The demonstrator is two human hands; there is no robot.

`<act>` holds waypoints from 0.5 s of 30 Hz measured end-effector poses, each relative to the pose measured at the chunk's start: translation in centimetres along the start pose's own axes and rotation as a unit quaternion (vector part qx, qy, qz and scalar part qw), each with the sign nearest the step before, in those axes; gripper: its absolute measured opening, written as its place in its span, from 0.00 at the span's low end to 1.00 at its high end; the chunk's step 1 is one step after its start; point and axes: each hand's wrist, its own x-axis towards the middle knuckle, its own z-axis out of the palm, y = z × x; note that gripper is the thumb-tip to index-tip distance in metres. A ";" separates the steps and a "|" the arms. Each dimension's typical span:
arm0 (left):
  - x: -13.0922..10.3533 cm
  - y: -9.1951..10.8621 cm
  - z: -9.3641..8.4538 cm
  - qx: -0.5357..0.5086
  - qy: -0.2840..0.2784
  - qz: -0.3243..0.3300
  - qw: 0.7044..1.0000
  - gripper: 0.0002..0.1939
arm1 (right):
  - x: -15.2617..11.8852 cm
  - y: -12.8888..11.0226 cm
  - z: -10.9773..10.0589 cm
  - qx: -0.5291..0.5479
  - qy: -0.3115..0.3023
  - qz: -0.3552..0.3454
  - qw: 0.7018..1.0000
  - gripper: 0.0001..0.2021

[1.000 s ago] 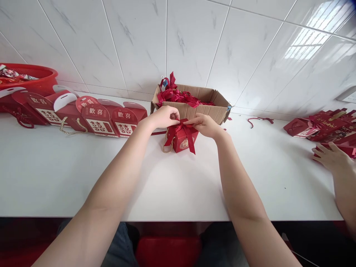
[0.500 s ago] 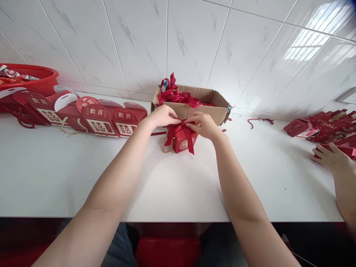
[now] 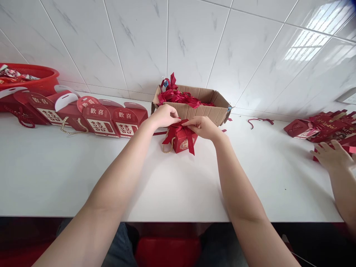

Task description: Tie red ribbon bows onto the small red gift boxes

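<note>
A small red box with a gold cord handle stands on the white table, topped by a dark red ribbon bow. My left hand pinches the bow's left side at the top of the box. From the right, my right hand closes its fingertips on the ribbon near the knot. The ribbon's ends hang over the box front. Fingers partly cover the knot.
Behind the box, a cardboard box holds red ribbons. Red gift boxes line the left, near a red basket of sweets. At right, another person's hand is beside more red boxes. Ribbon scraps lie behind.
My right hand has moved slightly down and left along the bow. My left hand stays nearly still. The other person's hand at right has shifted and raised a little.
</note>
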 end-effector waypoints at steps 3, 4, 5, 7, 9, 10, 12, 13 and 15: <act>0.2 -0.3 0.2 0.008 -0.004 0.012 1.000 0.06 | -0.1 0.1 -0.2 0.007 -0.030 0.011 0.999 0.17; 0.3 -0.4 0.2 0.010 -0.006 0.015 1.000 0.06 | -0.2 0.1 -0.3 0.011 -0.039 0.012 0.999 0.16; 0.4 -0.5 0.2 0.012 -0.008 0.017 1.000 0.06 | -0.2 0.1 -0.4 0.015 -0.044 0.012 0.999 0.16; 0.4 -0.6 0.2 0.011 -0.011 0.020 1.000 0.06 | -0.3 0.0 -0.6 0.015 -0.037 0.016 0.999 0.15; 0.4 -0.7 0.2 0.008 -0.010 0.017 1.000 0.06 | -0.3 -0.2 -0.8 -0.001 -0.020 0.027 0.999 0.16; 0.4 -0.7 0.2 0.007 -0.010 0.014 1.000 0.06 | -0.3 -0.3 -0.8 -0.011 -0.015 0.031 0.999 0.16; 0.4 -0.6 0.2 0.009 -0.007 0.011 1.000 0.06 | -0.3 -0.4 -0.9 -0.023 -0.021 0.034 0.999 0.15; 0.4 -0.6 0.2 0.011 -0.005 0.011 1.000 0.06 | -0.2 -0.4 -0.9 -0.024 -0.029 0.033 0.999 0.14; 0.4 -0.5 0.3 0.015 0.000 0.011 1.000 0.06 | -0.2 -0.4 -0.9 -0.023 -0.043 0.035 0.998 0.15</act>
